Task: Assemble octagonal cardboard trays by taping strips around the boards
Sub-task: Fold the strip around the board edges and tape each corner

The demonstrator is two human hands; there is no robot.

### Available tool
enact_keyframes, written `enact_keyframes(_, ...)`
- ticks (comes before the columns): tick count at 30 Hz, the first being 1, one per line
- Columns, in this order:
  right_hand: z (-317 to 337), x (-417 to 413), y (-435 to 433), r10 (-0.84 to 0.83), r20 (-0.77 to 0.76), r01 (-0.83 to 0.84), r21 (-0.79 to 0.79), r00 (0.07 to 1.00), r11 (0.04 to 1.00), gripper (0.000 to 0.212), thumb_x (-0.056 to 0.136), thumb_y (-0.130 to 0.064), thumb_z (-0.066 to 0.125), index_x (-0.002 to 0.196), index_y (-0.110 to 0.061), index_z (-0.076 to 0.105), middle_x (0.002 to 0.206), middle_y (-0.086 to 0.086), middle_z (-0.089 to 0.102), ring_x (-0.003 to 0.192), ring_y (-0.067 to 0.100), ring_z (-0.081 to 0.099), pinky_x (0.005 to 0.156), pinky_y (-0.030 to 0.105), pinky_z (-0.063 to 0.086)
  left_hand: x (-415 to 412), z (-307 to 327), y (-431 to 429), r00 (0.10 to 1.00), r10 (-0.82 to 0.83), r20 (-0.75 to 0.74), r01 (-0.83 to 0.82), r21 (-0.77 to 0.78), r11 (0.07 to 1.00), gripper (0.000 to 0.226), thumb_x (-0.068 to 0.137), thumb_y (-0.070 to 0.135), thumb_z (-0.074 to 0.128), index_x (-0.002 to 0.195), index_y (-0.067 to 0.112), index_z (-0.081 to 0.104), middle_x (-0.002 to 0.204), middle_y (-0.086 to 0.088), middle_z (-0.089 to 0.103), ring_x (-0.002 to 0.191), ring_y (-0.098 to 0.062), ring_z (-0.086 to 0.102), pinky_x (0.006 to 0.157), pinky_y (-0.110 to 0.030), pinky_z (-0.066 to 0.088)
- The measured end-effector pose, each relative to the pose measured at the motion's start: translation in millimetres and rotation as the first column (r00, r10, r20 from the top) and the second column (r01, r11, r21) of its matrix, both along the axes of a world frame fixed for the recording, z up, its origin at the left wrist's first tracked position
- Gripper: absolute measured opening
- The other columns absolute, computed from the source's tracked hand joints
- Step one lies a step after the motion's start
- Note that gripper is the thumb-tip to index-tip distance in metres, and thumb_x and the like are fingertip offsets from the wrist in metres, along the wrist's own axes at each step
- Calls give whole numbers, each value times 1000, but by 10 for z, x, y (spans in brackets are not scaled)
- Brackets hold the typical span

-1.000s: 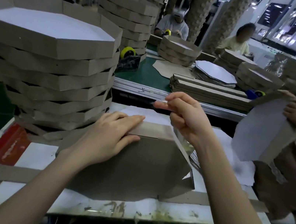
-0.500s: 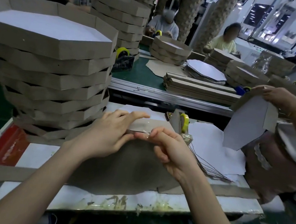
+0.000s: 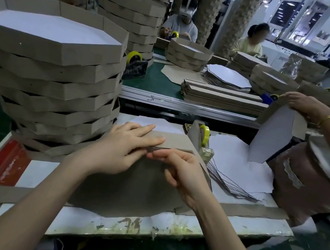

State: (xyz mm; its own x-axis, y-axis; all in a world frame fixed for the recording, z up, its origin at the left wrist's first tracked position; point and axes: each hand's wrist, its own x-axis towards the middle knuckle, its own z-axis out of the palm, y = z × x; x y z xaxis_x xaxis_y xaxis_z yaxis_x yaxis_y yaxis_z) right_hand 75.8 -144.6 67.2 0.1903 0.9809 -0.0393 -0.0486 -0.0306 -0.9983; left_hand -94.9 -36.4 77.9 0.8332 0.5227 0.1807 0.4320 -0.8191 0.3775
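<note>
The grey octagonal board (image 3: pixel 128 184) lies flat on the table (image 3: pixel 43 174), just in front and to the left of the tape dispenser (image 3: pixel 201 137), with a cardboard strip (image 3: pixel 176 143) standing along its far edge. The left hand (image 3: pixel 121 148) stays flat on that strip, fingers straight, pressing it to the board. The right hand (image 3: pixel 182 171), a second ago raised by the dispenser drawing off a length, has come down to the seam. Its fingers are curled, forefinger and thumb meeting on the tape (image 3: pixel 162 150) (clear, so hard to make out). So this side is probably being fixed now, with the remaining sides still to wrap. Left of the dispenser rises a stack of finished trays (image 3: pixel 55 77); to its right lie loose white boards (image 3: pixel 239 169).
</note>
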Motion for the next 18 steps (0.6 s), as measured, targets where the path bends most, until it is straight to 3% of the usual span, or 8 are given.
enact_keyframes(2, -27, -7, 24, -17, 39, 16, 28, 999, 999, 28, 86, -17, 52, 84, -15, 80, 97, 8, 77, 36, 10, 36, 38, 14, 29, 45, 44, -50, 995, 68, 69, -64, -60, 996, 51, 87, 43, 37, 135, 56, 41, 157, 14, 27, 139, -13, 24, 114, -40, 18)
enact_keyframes(5, -20, 25, 50, -23, 95, 21, 21, 995, 1000, 27, 84, -22, 53, 82, -17, 80, 76, 1, 74, 36, 10, 38, 41, 15, 31, 194, 79, -169, 924, 246, 293, -214, -135, 967, 52, 75, 66, 29, 108, 53, 67, 138, 11, 56, 126, -16, 45, 106, -37, 33)
enact_keyframes(8, -25, 84, 31, 64, 298, -41, -82, 952, 996, 34, 89, -14, 50, 64, -18, 74, 74, 3, 74, 44, 12, 42, 42, 17, 34, 286, 24, -192, 874, 320, 364, -310, -87, 947, 48, 72, 77, 44, 97, 47, 74, 124, 9, 66, 116, -17, 55, 99, -39, 41)
enact_keyframes(10, -33, 130, -3, 76, 344, -37, -119, 936, 992, 41, 88, -5, 46, 54, -17, 66, 75, 8, 76, 43, 11, 42, 41, 16, 34, 292, -20, -162, 868, 325, 377, -325, -65, 944, 42, 73, 72, 55, 98, 44, 74, 122, 9, 68, 114, -16, 57, 99, -41, 42)
enact_keyframes(14, 137, 268, 6, -138, 246, 127, 60, 959, 990, 41, 81, -1, 43, 47, -19, 56, 67, 10, 72, 35, 10, 36, 38, 16, 30, 308, -51, -124, 862, 307, 404, -332, -10, 943, 30, 77, 60, 69, 99, 41, 75, 119, 8, 69, 107, -18, 58, 93, -36, 41)
enact_keyframes(18, 237, 466, 113, -399, 239, 337, 260, 885, 905, 38, 77, -4, 43, 47, -21, 60, 66, 10, 71, 40, 11, 40, 43, 18, 34, 296, -78, -114, 882, 291, 370, -340, 74, 938, 30, 78, 53, 73, 105, 40, 73, 117, 11, 68, 107, -18, 57, 85, -32, 33)
